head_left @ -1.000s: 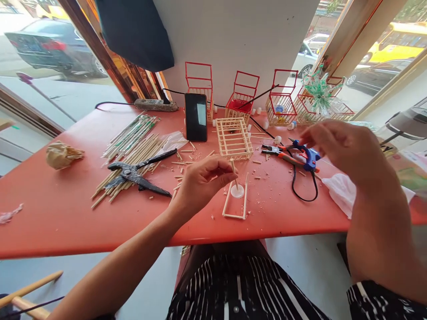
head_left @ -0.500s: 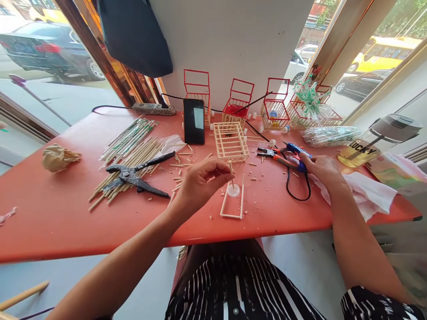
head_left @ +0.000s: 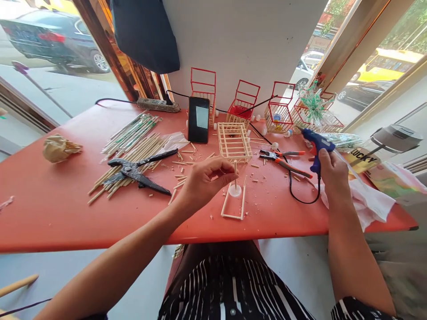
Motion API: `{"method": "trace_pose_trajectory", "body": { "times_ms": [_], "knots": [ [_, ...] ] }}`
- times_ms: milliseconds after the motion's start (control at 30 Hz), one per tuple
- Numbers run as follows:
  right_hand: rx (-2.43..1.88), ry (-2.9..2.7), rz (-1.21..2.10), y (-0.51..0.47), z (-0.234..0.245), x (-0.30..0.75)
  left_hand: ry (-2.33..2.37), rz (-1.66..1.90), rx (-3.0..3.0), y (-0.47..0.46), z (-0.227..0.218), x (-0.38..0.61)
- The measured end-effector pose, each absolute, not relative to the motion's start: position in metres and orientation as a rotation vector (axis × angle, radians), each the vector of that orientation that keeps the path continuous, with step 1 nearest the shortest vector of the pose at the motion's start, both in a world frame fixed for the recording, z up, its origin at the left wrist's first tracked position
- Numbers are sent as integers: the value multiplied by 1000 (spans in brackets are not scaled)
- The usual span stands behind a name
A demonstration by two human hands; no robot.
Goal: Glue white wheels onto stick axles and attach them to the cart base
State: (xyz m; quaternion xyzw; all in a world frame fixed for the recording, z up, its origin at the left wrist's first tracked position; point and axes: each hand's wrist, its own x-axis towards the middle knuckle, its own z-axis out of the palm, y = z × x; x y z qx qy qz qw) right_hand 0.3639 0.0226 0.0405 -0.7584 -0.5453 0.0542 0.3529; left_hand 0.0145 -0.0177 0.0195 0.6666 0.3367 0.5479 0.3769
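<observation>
The bottle (head_left: 367, 155) holds amber liquid; a red-rimmed basket (head_left: 269, 121), perhaps something blue. The left hand (head_left: 213, 176) pinches a stick (head_left: 235, 167) upright on a white disc (head_left: 235, 192); the right hand (head_left: 333, 172) wraps around a glue gun (head_left: 319, 143).

A pale stick (head_left: 235, 167) stands upright on a white disc (head_left: 235, 192), left of a blue glue gun (head_left: 319, 141).

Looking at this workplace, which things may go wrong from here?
1. The stick is pinched by the left hand near its top, above the white disc; it might tilt if the grip slips.
2. The cord of the blue glue gun in the right hand loops near the pliers, so it may snag them.
3. Loose wood scraps might stick to any glue.
</observation>
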Motion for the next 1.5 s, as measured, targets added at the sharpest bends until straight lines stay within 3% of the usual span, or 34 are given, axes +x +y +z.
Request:
{"method": "trace_pose_trajectory", "body": {
  "times_ms": [67,133,200,500,867,1200,1500],
  "knots": [
    [-1757,-1343,173,13,42,349,861,1396,1703,-17,19,14],
    [-1277,-1216,472,3,42,332,847,1395,1695,-16,17,14],
    [-1097,-1172,690,-6,40,315,824,1401,1695,-14,16,15],
    [-1175,-1117,1246,-43,39,288,852,1355,1771,-11,11,16],
    [-1463,-1317,1140,-70,42,303,890,1270,1895,-17,14,15],
    [-1502,-1695,1207,-63,49,311,879,1192,1967,-23,17,17],
    [-1586,-1996,1073,-50,55,291,919,1183,2008,-24,18,16]
  ]
}}
